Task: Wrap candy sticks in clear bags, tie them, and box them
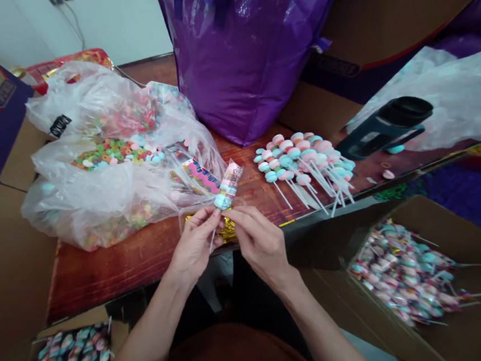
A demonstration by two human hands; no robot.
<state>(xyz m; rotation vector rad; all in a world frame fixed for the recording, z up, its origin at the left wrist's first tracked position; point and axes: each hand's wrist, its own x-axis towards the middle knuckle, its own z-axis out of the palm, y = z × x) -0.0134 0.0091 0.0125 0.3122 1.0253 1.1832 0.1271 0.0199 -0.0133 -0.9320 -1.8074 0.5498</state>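
Observation:
My left hand (199,237) is closed around the stick of a marshmallow lollipop (227,188). Its pink, white and pale blue pieces stand in a clear printed wrapper, tilted up to the right. The fingers of my right hand (260,238) pinch together at the base of that wrapper; what is between them is too small to make out. Just behind and below my fingers lies a bundle of gold twist ties (228,230). Flat printed wrappers (200,175) lie beyond the lollipop. To the right, unwrapped marshmallow lollipops (301,155) are heaped with their white sticks toward me.
Clear plastic bags of colourful candy (99,198) cover the wooden table's (106,276) left side. A purple bag (247,62) stands behind, a dark bottle (383,126) at right. Wrapped lollipops fill a cardboard box (335,301) at lower right and another box (119,332) at lower left.

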